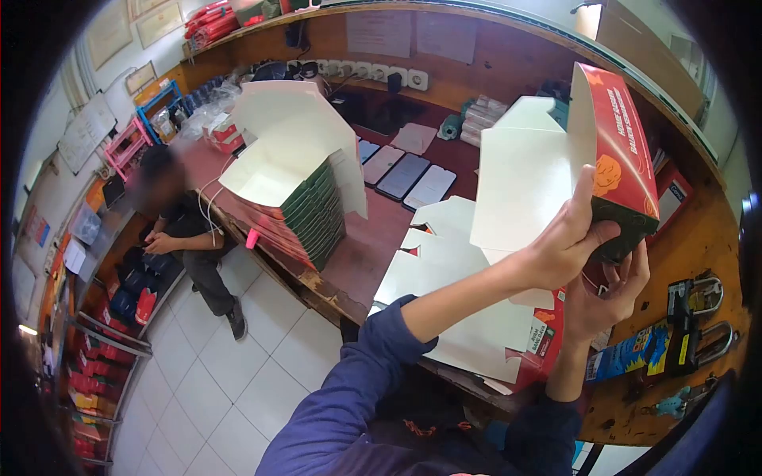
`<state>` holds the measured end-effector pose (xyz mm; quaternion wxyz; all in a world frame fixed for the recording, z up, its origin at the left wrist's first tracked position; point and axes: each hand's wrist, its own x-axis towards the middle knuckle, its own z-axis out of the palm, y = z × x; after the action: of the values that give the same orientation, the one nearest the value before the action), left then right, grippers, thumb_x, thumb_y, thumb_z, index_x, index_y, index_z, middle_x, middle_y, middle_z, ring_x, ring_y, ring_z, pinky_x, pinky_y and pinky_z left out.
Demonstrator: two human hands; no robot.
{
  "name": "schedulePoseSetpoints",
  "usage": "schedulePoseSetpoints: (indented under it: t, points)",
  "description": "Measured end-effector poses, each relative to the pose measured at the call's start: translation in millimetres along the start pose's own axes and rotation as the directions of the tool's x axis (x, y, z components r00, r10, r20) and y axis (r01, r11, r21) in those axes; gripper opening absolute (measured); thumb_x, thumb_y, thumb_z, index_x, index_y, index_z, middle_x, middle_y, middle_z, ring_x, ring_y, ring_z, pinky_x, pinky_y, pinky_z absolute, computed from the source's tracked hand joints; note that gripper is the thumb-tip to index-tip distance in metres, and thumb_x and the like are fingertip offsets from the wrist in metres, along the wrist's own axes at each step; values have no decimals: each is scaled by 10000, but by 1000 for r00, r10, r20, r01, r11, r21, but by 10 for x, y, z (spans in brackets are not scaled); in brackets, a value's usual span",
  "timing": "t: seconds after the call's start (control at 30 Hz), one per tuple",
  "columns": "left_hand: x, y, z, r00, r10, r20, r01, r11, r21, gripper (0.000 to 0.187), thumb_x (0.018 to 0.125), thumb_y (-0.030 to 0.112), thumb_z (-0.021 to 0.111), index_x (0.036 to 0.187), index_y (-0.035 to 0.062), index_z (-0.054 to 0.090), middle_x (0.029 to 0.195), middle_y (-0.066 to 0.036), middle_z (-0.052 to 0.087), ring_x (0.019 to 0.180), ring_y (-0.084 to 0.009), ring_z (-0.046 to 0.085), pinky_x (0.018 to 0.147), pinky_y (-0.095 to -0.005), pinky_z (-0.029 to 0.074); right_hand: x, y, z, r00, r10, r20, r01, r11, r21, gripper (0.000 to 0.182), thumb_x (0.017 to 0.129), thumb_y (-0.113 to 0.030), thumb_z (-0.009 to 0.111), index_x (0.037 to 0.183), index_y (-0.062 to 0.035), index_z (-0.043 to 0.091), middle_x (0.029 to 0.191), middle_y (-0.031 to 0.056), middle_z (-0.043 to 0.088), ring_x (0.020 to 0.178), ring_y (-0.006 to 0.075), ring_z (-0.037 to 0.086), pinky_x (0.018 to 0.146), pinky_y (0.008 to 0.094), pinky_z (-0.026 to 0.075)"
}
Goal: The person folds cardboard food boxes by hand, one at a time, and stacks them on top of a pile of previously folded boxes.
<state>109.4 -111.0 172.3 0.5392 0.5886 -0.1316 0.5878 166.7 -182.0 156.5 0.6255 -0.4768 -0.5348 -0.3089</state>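
Observation:
A partly folded red and green cardboard box (615,131), with white inner flaps standing open, is held up at the right. My left hand (567,238) grips its near lower edge, thumb and fingers pressed to the board. Under the box, my right hand (607,297) supports its green side with bent fingers. Below both hands lie flat cardboard box blanks (452,317), mostly white side up, with some red print showing at the right. To the left stands a tall stack of nested folded boxes (305,214), green and red outside and white inside.
Several smartphones (405,176) lie on the dark red tabletop behind the blanks. Padlocks (714,341) and a blue and yellow package (635,349) sit on the wooden surface at right. Another person (190,230) sits at the left beyond the table's edge. Power sockets (381,73) line the back.

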Motion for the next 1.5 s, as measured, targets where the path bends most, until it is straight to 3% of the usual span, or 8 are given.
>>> schedulePoseSetpoints:
  t: [0.13, 0.33, 0.43, 0.5, 0.7, 0.8, 1.03, 1.5]
  points:
    - [216, 738, -407, 842, -224, 491, -309, 547, 778, 359, 759, 85, 550, 1111, 26, 511, 1335, -183, 342, 1260, -382, 299, 1073, -473, 187, 367, -19, -45, 995, 48, 84, -58, 990, 128, 726, 653, 51, 675, 1301, 23, 348, 1126, 181, 545, 975, 229, 593, 764, 269, 511]
    - [-14, 1449, -1305, 827, -138, 545, -562, -239, 792, 319, 666, 16, 558, 933, 173, 634, 1094, -37, 562, 1092, -212, 491, 1056, -510, 218, 1091, 279, 123, 773, 37, 633, -468, 707, 530, 572, 917, -417, 378, 1350, -46, 332, 1303, 150, 448, 1207, 238, 425, 1034, 356, 305]
    - [-131, 1969, -1494, 846, -172, 505, -533, -329, 780, 266, 647, -10, 555, 835, 156, 645, 834, 17, 621, 869, -152, 586, 1033, -468, 262, 1255, 198, 750, 346, 52, 937, -932, -97, 350, 439, 932, -352, 382, 1223, -29, 446, 1080, 126, 593, 977, 205, 590, 808, 349, 491]
    - [-179, 2275, -1596, 892, -89, 443, -448, -298, 843, 80, 695, 102, 570, 749, 161, 575, 698, 57, 569, 706, -133, 563, 948, -402, 333, 1159, 231, 1143, 485, -213, 848, -862, -282, 422, 439, 892, -176, 532, 1269, 14, 409, 1025, 262, 551, 670, 252, 603, 689, 371, 570]
    - [-63, 2963, -1586, 952, 86, 292, -208, -518, 830, 150, 710, 102, 662, 820, 71, 565, 605, -30, 584, 579, -212, 564, 848, -382, 346, 189, -854, 1933, 511, -289, 809, -309, 817, 487, 293, 823, -37, 507, 1115, -39, 530, 1197, 86, 541, 1080, 224, 548, 841, 350, 486]
    - [27, 2783, -1750, 994, 56, 96, -61, -448, 892, 287, 648, 162, 736, 875, 68, 588, 748, -122, 640, 710, -304, 593, 739, -368, 422, -252, -1079, 2264, 635, -656, 408, 414, 735, 537, 374, 707, 20, 539, 1075, -51, 552, 1144, 132, 540, 1070, 304, 533, 870, 376, 468]
    - [90, 2248, -2149, 972, -199, -127, 91, -181, 979, 333, 646, 205, 689, 903, 23, 580, 788, -220, 635, 755, -370, 625, 698, -405, 485, -580, -1044, 2585, 681, -512, 524, 83, 765, 639, 208, 739, -29, 586, 946, -40, 604, 934, 161, 574, 850, 337, 567, 730, 417, 463]
    - [-204, 2082, -2454, 940, -259, -223, 95, -429, 898, 609, 605, 67, 615, 1205, 117, 524, 676, -192, 611, 692, -359, 621, 642, -438, 499, -666, -1108, 2640, 723, -557, 409, 115, 680, 724, 180, 689, 19, 572, 866, -2, 549, 890, 98, 541, 980, 292, 484, 884, 389, 335]
